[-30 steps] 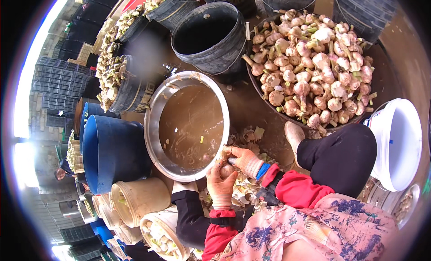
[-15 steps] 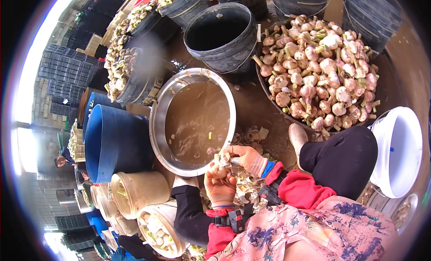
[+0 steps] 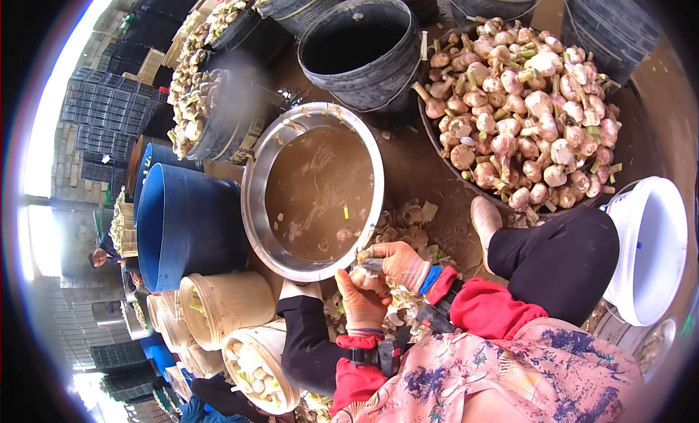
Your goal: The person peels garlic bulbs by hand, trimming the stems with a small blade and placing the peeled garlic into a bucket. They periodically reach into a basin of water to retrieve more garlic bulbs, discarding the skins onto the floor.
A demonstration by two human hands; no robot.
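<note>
My left hand [image 3: 361, 305], in an orange glove, is closed round a garlic bulb [image 3: 370, 280] from below and the left. At the top of the bulb my right hand [image 3: 405, 266], gloved alike, is closed on a short grey tool [image 3: 373, 264] whose kind is unclear. Its tip meets the bulb's stalk end. The fingers hide part of the bulb. Just beyond the hands stands a wide metal basin [image 3: 250, 241] of brown water, with a few scraps floating in it. Peeled garlic skins [image 3: 403, 306] lie beneath and around the hands.
A large heap of unpeeled garlic [image 3: 520, 124] fills a round tub at the far right. A black bucket [image 3: 364, 84] stands behind the basin, a blue drum [image 3: 193, 237] to its left. Cream buckets [image 3: 244, 306] stand near left, one with peeled garlic [image 3: 255, 372]. A white bucket [image 3: 648, 252] is at right.
My left hand has turned round the bulb, its thumb now pointing up. My right hand has moved slightly right and down. The view has shifted a little.
</note>
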